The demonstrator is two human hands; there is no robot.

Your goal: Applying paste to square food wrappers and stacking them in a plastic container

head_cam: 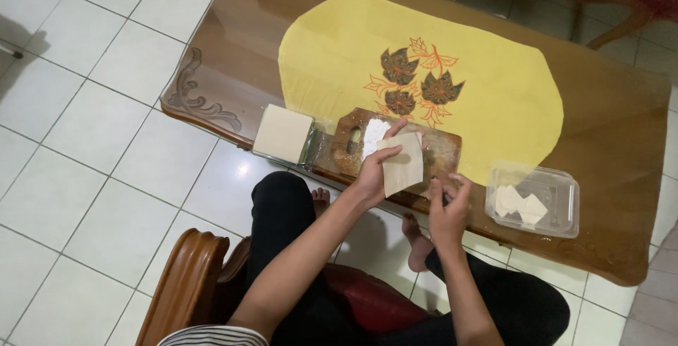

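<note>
— Pinched in our left hand (pixel 372 171), the pale square wrapper (pixel 403 166) hangs with its flat face toward us, one corner pointing down, thumb and fingers closed on its left edge.

— And our right hand (pixel 449 208)?

— Just below and to the right of the sheet, fingers curled loosely, holding nothing that we can make out. It is the nearer hand to the wrapper's lower corner.

— What sits beyond the grip?

— Directly behind it, the wooden board (pixel 438 150) with a patch of white flour (pixel 373 137). Left of the grip stands the stack of wrappers (pixel 283 133), near the table edge. Right of it, the clear plastic container (pixel 531 200) holds a few folded pieces.

— Room to move?

— Farther out, the yellow cloth (pixel 487 99) on the glass-topped table (pixel 621 141) lies open. Toward us, the table's near edge runs just under both hands, our knees below it.
</note>
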